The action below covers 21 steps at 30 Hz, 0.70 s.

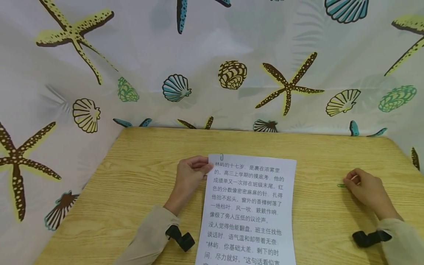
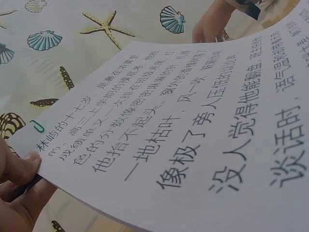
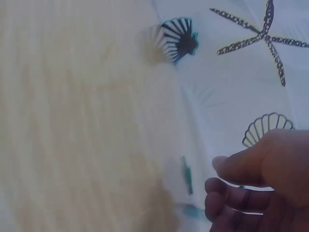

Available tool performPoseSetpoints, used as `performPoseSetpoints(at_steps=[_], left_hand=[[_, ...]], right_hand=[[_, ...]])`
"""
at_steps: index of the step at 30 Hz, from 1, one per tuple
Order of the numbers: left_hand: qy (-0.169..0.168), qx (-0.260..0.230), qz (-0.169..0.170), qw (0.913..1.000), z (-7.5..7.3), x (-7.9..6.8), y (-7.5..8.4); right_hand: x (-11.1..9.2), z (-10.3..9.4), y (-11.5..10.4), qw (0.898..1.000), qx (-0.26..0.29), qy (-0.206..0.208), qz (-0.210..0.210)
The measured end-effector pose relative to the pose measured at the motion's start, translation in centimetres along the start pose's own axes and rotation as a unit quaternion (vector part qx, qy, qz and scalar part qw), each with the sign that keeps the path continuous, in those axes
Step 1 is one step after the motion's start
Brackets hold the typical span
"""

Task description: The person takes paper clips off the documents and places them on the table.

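Note:
My left hand (image 1: 190,176) pinches the upper left edge of a printed paper sheet (image 1: 251,206), thumb on top and fingers beneath. A green paper clip (image 1: 221,157) sits on the sheet's top edge near that corner. In the left wrist view, the clip (image 2: 36,126) shows just beyond my thumb. To the right of the paper, my right hand (image 1: 367,189) pinches a second green paper clip (image 1: 341,185), which sticks out left of the fingertips. In the right wrist view, the curled fingers of my right hand (image 3: 256,183) hide most of that clip.
A wood-grain table (image 1: 132,176) lies under the paper. White cloth (image 1: 205,44) printed with shells and starfish hangs behind it and along both sides. Dark camera mounts (image 1: 180,238) are strapped to both wrists, over beige sleeves.

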<state>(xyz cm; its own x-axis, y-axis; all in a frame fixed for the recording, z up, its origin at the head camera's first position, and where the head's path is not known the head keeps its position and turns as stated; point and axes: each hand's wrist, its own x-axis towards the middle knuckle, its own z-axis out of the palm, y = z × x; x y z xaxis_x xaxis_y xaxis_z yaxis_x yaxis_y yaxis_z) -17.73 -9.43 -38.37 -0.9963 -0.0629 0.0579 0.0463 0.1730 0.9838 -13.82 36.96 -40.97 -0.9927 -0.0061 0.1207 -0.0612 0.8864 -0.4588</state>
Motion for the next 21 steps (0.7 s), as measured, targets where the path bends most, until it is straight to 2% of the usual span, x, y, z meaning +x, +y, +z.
performPoseSetpoints(at_steps=[4,8,14,21], left_hand=[[-0.002,0.0,0.005,1.0,-0.1,0.1,0.2],[-0.006,0.0,0.002,1.0,-0.1,0.0,0.0],[-0.009,-0.004,0.011,0.9999,-0.1,-0.2,-0.1],[-0.005,0.001,0.011,0.9999,0.2,-0.2,0.3]], right_hand=[[0.4,-0.1,-2.0,0.999,0.038,0.016,-0.01],[0.5,0.6,-4.2,0.99,0.139,-0.033,-0.002],[0.8,1.7,-7.2,0.95,0.295,-0.095,-0.025],[0.5,2.4,-10.1,0.908,0.392,-0.144,-0.04]])
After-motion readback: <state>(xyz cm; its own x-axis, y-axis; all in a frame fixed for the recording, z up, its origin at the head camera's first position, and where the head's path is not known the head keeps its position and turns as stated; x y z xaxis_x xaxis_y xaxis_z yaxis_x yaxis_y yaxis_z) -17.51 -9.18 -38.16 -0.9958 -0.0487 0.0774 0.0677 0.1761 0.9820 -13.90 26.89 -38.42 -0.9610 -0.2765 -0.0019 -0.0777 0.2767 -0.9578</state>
